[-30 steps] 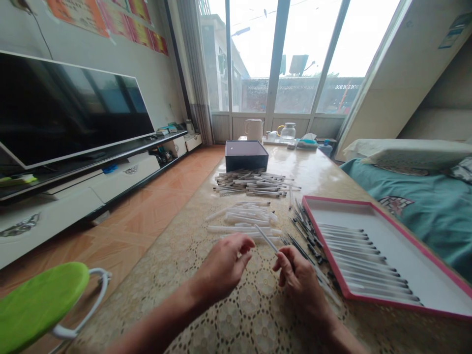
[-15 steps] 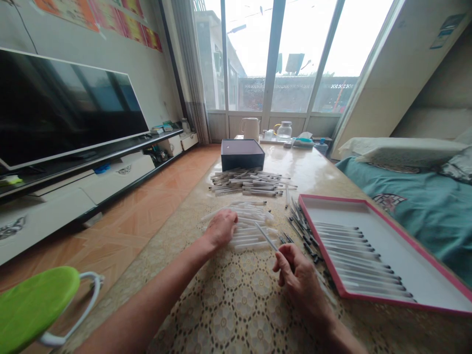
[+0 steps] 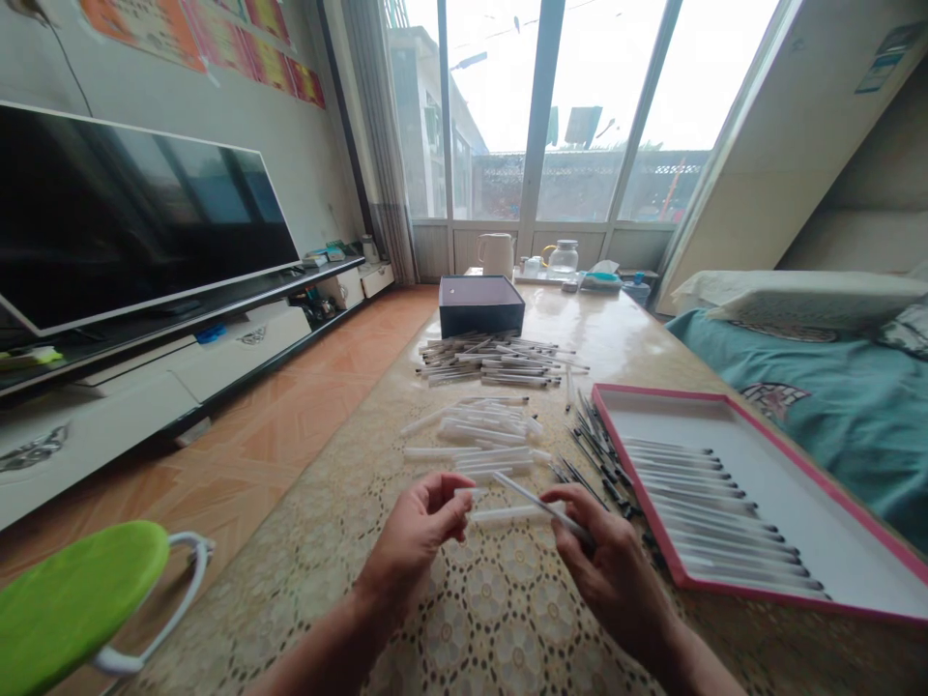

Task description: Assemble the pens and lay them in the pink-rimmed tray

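My left hand [image 3: 419, 527] is closed in a pinch on a clear plastic tube [image 3: 504, 513] that lies level between my two hands. My right hand [image 3: 605, 561] is closed on a thin refill rod [image 3: 523, 492] that slants up to the left, its tip close to the tube's left end. Just beyond my hands lies a pile of clear tubes [image 3: 482, 435]. To the right of it are dark refills [image 3: 594, 449]. A pink-rimmed white tray [image 3: 732, 411] at the right holds several finished pens in a row.
A heap of assembled pens [image 3: 500, 360] and a dark box [image 3: 480, 304] lie farther along the lace-covered table [image 3: 464, 619]. Kettle and glass jug stand at the far end. A green stool [image 3: 69, 599] is at the lower left, a TV at the left, a bed at the right.
My left hand reached forward into the clear tube pile, then came back toward me with a tube. My right hand kept the rod and tilted it toward the tube.
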The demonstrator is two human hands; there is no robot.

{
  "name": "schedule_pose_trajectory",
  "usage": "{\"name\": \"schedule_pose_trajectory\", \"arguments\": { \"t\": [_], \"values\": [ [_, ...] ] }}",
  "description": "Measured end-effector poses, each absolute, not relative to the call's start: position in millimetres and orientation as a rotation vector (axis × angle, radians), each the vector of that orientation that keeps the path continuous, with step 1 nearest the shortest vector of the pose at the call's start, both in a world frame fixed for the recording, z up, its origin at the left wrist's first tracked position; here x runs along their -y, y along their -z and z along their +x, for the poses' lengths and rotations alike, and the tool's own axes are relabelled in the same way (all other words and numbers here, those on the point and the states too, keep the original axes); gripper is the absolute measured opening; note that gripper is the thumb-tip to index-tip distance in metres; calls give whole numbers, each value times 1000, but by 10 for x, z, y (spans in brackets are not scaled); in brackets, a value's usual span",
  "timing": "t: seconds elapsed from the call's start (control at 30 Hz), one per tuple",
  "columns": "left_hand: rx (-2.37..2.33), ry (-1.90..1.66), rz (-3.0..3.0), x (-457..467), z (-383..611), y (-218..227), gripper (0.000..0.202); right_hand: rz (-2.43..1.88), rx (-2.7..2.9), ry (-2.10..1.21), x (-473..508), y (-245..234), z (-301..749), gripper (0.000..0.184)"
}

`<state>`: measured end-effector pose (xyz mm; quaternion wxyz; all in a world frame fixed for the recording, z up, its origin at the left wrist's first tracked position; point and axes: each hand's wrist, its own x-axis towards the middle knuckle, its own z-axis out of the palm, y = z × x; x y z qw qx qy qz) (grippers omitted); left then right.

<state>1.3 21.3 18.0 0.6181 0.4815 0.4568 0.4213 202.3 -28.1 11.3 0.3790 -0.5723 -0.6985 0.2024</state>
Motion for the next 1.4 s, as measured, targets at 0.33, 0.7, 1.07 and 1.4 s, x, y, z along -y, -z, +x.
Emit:
{"name": "schedule_pose_trajectory", "arguments": {
  "t": [0.33,0.7,1.07,1.4],
  "values": [
    [-1032,-1047,826,-78,-5,25,28,-1379,1848,-676,328,-60,1993,16],
    [-1009,-1010,863,-93,-20,43,28,-1375,1876,-646,341,-89,2007,15],
    [-1011,-878,987,-89,-2,-7,32,-1378,1987,-613,329,-110,2024,17],
    [-942,-897,1092,-54,14,38,30,-1406,2325,-26,306,-69,1931,18]
  ]
}}
